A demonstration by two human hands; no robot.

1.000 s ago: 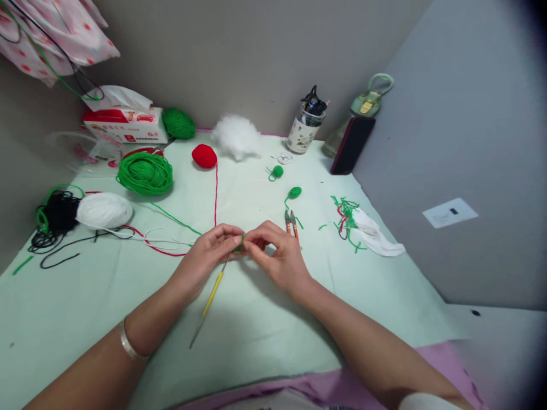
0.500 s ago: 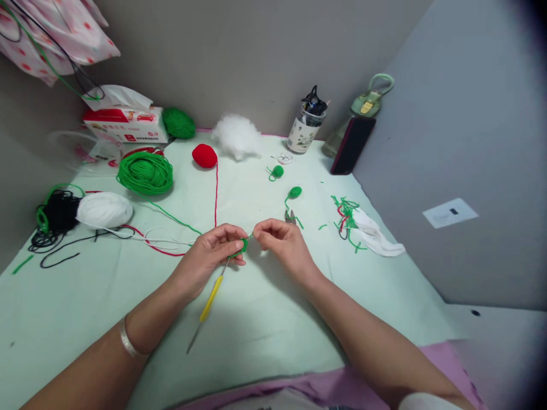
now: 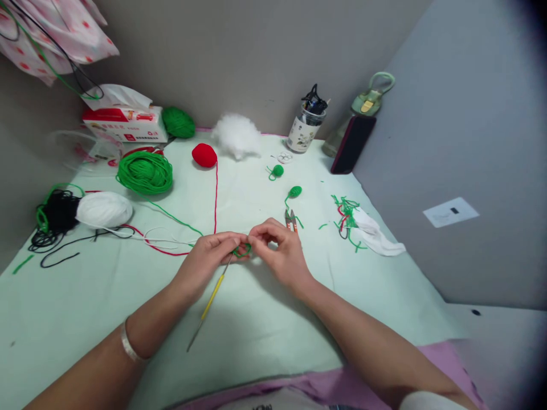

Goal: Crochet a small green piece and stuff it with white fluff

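Observation:
Between the thumb and fingers of my left hand [image 3: 211, 256] is a small piece of green yarn work [image 3: 241, 249], partly hidden by the fingers. A crochet hook [image 3: 212, 297] with a yellow grip slants down from that hand toward me. My right hand [image 3: 277, 247] pinches the green yarn right beside the left fingertips. From my left hand a green strand [image 3: 171, 217] runs back to the green yarn skein [image 3: 145, 172]. Small orange-handled snips [image 3: 291, 221] lie just beyond my right hand, close to a green crocheted oval [image 3: 295, 192] with a yarn tail.
A red yarn ball [image 3: 204, 155], white stuffing [image 3: 237, 136] and a pen jar [image 3: 306, 128] stand at the back. White yarn [image 3: 105, 209] and black yarn [image 3: 60, 213] lie left. Yarn scraps [image 3: 348, 212], a white cloth [image 3: 378, 234] and a phone [image 3: 354, 145] are on the right.
My right hand has moved slightly left, up against the left fingertips. A loop of green yarn now shows between the hands, and the snips' orange handles have come into sight.

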